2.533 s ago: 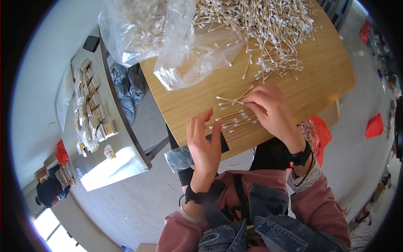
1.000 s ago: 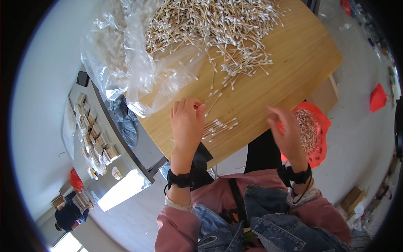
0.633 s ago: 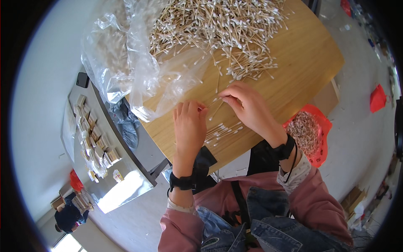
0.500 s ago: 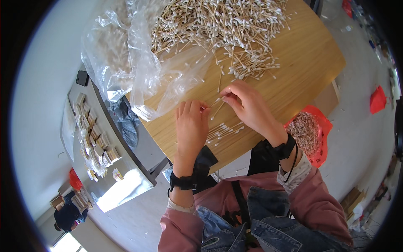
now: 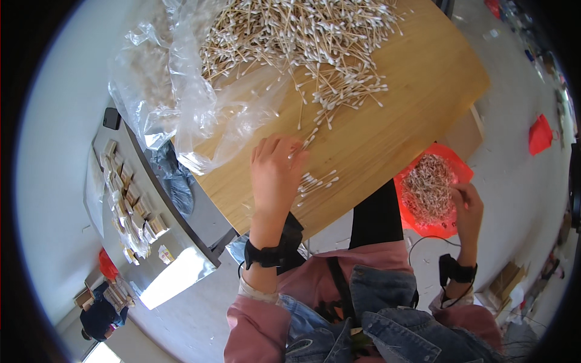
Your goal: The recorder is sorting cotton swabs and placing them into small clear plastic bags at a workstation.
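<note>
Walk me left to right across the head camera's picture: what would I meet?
Clustered small packs → left hand → small group of cotton swabs → open red bag → right hand → smaller red bag.

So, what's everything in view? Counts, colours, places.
Wooden table: one, light brown, centre
Swab heap: one, tan and white, table's far side
Loose swabs: uncounted, same colours, beside left hand
Plastic bag: one, transparent, table's far left
Filled red bag: one, red, below table's right edge
Grey table: one, grey, left
Small packs: many, cream and brown, on grey table
Phone-like thing: one, black, grey table's far end
Grey plastic: one, grey-blue, between tables
Carton: one, brown, right of wooden table
Other red bags: at least two, red, right and left
Co-worker: one, dark clothing, lower left
Sleeves: two, pink, lower edge
Wristbands: two, black, wrists
Left hand: one, bare, over wooden table
Right hand: one, bare, at filled red bag
</note>
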`<action>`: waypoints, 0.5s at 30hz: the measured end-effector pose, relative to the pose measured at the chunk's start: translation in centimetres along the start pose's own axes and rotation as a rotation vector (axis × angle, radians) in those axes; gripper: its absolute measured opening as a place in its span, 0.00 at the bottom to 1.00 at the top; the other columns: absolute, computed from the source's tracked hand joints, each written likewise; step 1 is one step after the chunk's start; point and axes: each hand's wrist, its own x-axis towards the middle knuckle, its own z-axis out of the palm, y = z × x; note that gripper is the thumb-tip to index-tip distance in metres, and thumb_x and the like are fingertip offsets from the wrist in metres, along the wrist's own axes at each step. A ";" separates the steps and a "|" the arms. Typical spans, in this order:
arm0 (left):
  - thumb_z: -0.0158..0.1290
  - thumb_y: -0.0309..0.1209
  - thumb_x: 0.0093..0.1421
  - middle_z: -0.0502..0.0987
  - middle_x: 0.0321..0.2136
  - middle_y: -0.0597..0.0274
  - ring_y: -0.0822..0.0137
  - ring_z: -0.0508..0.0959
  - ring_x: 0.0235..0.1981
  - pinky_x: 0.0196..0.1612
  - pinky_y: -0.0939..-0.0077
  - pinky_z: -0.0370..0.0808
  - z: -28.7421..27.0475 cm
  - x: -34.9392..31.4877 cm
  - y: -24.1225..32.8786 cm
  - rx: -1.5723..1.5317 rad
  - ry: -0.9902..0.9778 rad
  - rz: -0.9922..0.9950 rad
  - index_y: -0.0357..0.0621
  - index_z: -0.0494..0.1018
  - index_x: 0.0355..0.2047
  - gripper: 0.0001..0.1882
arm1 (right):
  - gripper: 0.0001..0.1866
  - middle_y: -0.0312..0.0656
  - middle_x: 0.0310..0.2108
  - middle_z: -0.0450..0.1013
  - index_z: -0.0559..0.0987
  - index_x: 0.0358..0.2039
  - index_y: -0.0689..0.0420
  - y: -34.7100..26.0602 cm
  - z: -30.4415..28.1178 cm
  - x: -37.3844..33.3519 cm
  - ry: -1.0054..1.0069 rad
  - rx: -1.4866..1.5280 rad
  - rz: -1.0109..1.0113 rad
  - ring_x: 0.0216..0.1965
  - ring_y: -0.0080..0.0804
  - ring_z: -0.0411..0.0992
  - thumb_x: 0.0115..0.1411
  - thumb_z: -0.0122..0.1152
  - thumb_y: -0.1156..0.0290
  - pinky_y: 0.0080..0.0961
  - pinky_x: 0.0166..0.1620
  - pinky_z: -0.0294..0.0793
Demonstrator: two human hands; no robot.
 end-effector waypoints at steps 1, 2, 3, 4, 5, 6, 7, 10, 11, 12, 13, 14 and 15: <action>0.63 0.26 0.52 0.76 0.29 0.61 0.55 0.76 0.35 0.42 0.62 0.70 -0.1 -0.4 -0.4 -0.012 -0.004 0.016 0.43 0.77 0.30 0.06 | 0.05 0.36 0.35 0.74 0.79 0.38 0.63 2.2 -1.5 -0.8 0.025 0.017 0.067 0.34 0.21 0.70 0.63 0.59 0.76 0.20 0.39 0.70; 0.63 0.25 0.52 0.76 0.29 0.61 0.55 0.76 0.35 0.42 0.62 0.71 -0.3 -0.8 -0.8 -0.023 -0.007 0.030 0.42 0.78 0.30 0.06 | 0.05 0.36 0.35 0.74 0.79 0.38 0.63 4.0 -2.8 -1.4 0.028 0.016 0.071 0.34 0.21 0.70 0.63 0.59 0.76 0.20 0.39 0.70; 0.63 0.25 0.52 0.76 0.29 0.61 0.55 0.76 0.35 0.42 0.62 0.71 -0.9 -1.3 -1.0 -0.017 -0.008 0.028 0.42 0.78 0.30 0.06 | 0.06 0.36 0.35 0.74 0.79 0.38 0.63 5.8 -3.8 -1.9 0.007 -0.031 0.175 0.34 0.21 0.70 0.63 0.59 0.75 0.20 0.39 0.71; 0.62 0.24 0.52 0.77 0.29 0.61 0.55 0.76 0.35 0.41 0.62 0.71 -1.4 -1.7 -1.3 -0.023 -0.029 0.037 0.42 0.79 0.31 0.06 | 0.06 0.37 0.34 0.74 0.79 0.38 0.64 7.4 -4.5 -2.2 -0.011 -0.081 0.282 0.35 0.21 0.70 0.64 0.59 0.75 0.20 0.40 0.71; 0.62 0.23 0.53 0.77 0.30 0.61 0.55 0.76 0.35 0.41 0.62 0.72 -1.7 -2.1 -1.2 -0.029 -0.049 0.046 0.42 0.79 0.32 0.06 | 0.07 0.39 0.34 0.75 0.80 0.39 0.63 8.9 -4.7 -2.4 -0.021 -0.128 0.330 0.36 0.22 0.71 0.64 0.59 0.74 0.20 0.41 0.72; 0.62 0.23 0.53 0.77 0.30 0.61 0.55 0.76 0.35 0.41 0.62 0.72 -2.1 -2.5 -0.9 -0.026 -0.051 0.046 0.42 0.79 0.32 0.06 | 0.07 0.39 0.34 0.75 0.80 0.39 0.63 10.5 -4.6 -2.3 -0.023 -0.125 0.331 0.36 0.22 0.71 0.64 0.59 0.74 0.20 0.41 0.72; 0.61 0.22 0.54 0.78 0.32 0.59 0.54 0.76 0.37 0.43 0.63 0.72 -2.7 -3.0 -0.4 -0.036 -0.066 0.005 0.41 0.79 0.35 0.08 | 0.08 0.39 0.35 0.75 0.80 0.41 0.63 12.6 -4.3 -2.4 -0.013 -0.230 0.286 0.37 0.21 0.72 0.64 0.59 0.74 0.21 0.42 0.73; 0.57 0.23 0.60 0.79 0.41 0.54 0.54 0.77 0.44 0.51 0.65 0.71 -3.3 -4.8 0.1 -0.106 0.002 -0.120 0.40 0.77 0.45 0.12 | 0.09 0.40 0.38 0.76 0.79 0.44 0.62 12.5 -2.3 -1.3 0.047 -0.389 0.113 0.40 0.23 0.74 0.65 0.58 0.74 0.22 0.43 0.74; 0.54 0.25 0.65 0.79 0.48 0.51 0.55 0.77 0.50 0.56 0.65 0.70 -3.0 -5.5 0.4 -0.178 0.081 -0.199 0.39 0.75 0.52 0.15 | 0.10 0.40 0.40 0.77 0.79 0.46 0.61 11.1 -1.5 -0.6 0.106 -0.451 -0.011 0.41 0.24 0.75 0.66 0.57 0.74 0.24 0.45 0.75; 0.54 0.25 0.65 0.79 0.48 0.51 0.55 0.77 0.50 0.56 0.65 0.70 -2.7 -6.3 0.7 -0.171 0.080 -0.203 0.39 0.75 0.52 0.15 | 0.11 0.40 0.42 0.77 0.78 0.49 0.60 8.8 -0.2 0.1 0.118 -0.221 0.016 0.43 0.27 0.75 0.67 0.57 0.74 0.26 0.47 0.75; 0.49 0.28 0.69 0.75 0.54 0.49 0.55 0.74 0.56 0.61 0.64 0.66 -2.2 -7.2 0.9 -0.367 0.223 -0.300 0.38 0.70 0.58 0.18 | 0.13 0.41 0.45 0.77 0.77 0.51 0.59 5.9 1.4 0.8 0.130 0.010 0.041 0.45 0.30 0.76 0.67 0.56 0.73 0.29 0.49 0.75; 0.45 0.32 0.72 0.72 0.59 0.47 0.55 0.70 0.61 0.66 0.62 0.62 -1.9 -8.0 1.1 -0.557 0.368 -0.395 0.36 0.64 0.63 0.22 | 0.14 0.42 0.46 0.77 0.76 0.53 0.61 2.6 3.4 1.4 0.122 0.196 -0.008 0.47 0.32 0.76 0.68 0.55 0.73 0.30 0.51 0.75; 0.37 0.39 0.75 0.64 0.65 0.45 0.54 0.62 0.68 0.70 0.58 0.54 -1.5 -8.7 0.8 -0.568 0.348 -0.402 0.36 0.56 0.68 0.27 | 0.16 0.43 0.48 0.77 0.74 0.55 0.62 -0.6 5.5 1.7 0.115 0.375 -0.057 0.48 0.34 0.76 0.69 0.54 0.72 0.32 0.54 0.74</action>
